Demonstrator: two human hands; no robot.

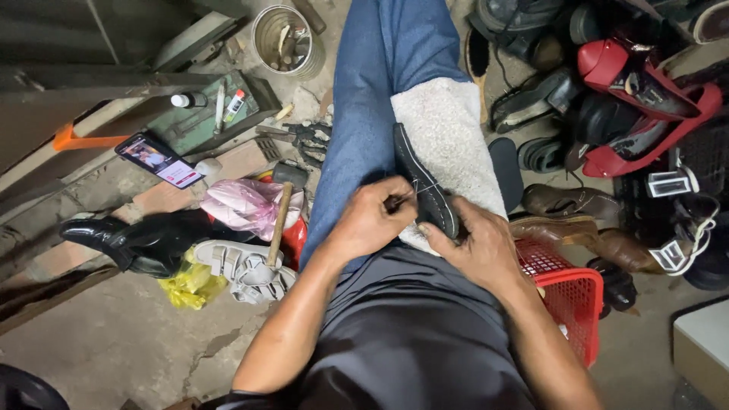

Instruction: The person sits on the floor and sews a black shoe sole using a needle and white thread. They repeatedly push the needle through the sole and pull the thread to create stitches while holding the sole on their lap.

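Black shoe [422, 182] lies on a white cloth [448, 129], toe pointing away along the thigh. Right hand [480, 244] grips its heel; left hand [370, 219] beside it pinches a needle [396, 201].

Our left hand [372, 220] hides most of the thin tool in its grip; our right hand [478, 247] covers the dark shoe's [421, 182] near end.

We are looking at a cobbler's floor workshop, a rough repair spot set on a cracked concrete floor [114, 342]. A heap of worn shoes [607, 99] fills one side, with a hammer [282, 209], a tin can [288, 38] of odds and ends and glue tubes [228, 106] on the other. A black shoe [425, 190] lies across a cloth-covered knee, and a red basket [569, 296] sits beside it.
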